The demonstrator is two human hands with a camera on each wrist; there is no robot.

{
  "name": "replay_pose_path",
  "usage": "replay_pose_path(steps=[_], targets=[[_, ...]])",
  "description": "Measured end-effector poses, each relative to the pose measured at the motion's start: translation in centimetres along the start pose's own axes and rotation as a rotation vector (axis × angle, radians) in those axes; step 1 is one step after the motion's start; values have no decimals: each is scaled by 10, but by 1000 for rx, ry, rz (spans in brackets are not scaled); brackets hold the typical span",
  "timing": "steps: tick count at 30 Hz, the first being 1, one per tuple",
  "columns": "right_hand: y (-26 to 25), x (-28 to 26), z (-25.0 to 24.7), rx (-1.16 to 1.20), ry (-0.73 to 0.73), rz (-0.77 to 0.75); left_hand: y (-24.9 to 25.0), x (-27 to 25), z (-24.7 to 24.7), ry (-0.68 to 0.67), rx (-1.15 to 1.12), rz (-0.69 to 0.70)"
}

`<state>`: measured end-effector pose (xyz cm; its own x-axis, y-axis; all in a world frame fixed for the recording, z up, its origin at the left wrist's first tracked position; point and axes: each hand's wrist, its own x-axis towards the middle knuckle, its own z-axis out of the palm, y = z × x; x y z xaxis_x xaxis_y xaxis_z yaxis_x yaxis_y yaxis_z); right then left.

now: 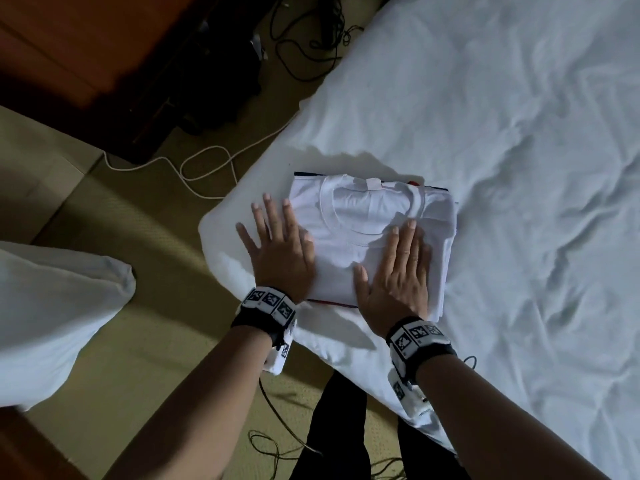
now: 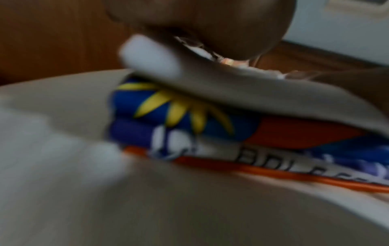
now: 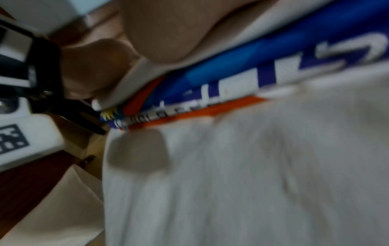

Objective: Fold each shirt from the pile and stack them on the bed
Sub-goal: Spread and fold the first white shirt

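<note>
**Pressing the stack flat at the bed's corner**

While both hands lie flat with fingers straight, the white shirt sits folded, collar away from the person, on top of a printed shirt whose blue, yellow and orange edges show from under it in the wrist views. The stack rests on the bed close to its near left corner. The left hand lies spread along the left edge of the stack, fingers partly on the sheet beside it; the right hand presses palm-down on the shirt's near right part. Neither pinches any cloth.

The step in hand looks like the last smoothing and squaring of the top shirt. To do it well, press lightly and sweep outward from the middle toward the edges, so air and creases leave without dragging the top shirt off the one below. The left hand can serve as a stop along the side while the right hand evens the layers. Too much sideways push would likely skew the stack, since soft cloth slides on cloth.

The bed's edge runs just left of and below the stack, with floor and loose cables beyond, so nudges should go rightward. Wide open sheet lies to the right and farther up for moving.
</note>
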<state>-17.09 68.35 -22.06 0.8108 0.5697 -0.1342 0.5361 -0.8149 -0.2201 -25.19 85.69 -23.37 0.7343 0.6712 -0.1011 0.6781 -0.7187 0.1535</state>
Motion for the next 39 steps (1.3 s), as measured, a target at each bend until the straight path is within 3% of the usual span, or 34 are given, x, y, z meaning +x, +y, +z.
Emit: replay_pose_path(steps=[3, 5, 8, 11, 14, 17, 19, 26, 30, 33, 39], targets=[[0, 9, -19, 5, 75, -57, 32, 8, -9, 120, -31, 208], [11, 24, -23, -9, 100, -84, 43, 15, -3, 51, -5, 305], [38, 45, -11, -31, 13, -35, 35, 27, 11, -78, 2, 268], [59, 47, -2, -36, -88, 47, 21, 31, 14, -96, -8, 198], [52, 37, -17, -38, -20, 89, 14, 27, 4, -68, -27, 90], [22, 13, -25, -31, -14, -6, 25, 4, -1, 65, -51, 207], [7, -3, -17, -24, -52, -60, 29, -16, 3, 23, -31, 340], [35, -17, -23, -52, -228, -52, 20, -21, -6, -208, 47, 228], [50, -19, -81, -94, -410, -10, 46, -22, -59, -379, 188, 249], [64, -26, -141, -41, -325, 47, 83, -23, -110, -479, 233, 371], [109, -56, -257, 69, -137, 229, 198, -21, -200, -369, 56, 639]])
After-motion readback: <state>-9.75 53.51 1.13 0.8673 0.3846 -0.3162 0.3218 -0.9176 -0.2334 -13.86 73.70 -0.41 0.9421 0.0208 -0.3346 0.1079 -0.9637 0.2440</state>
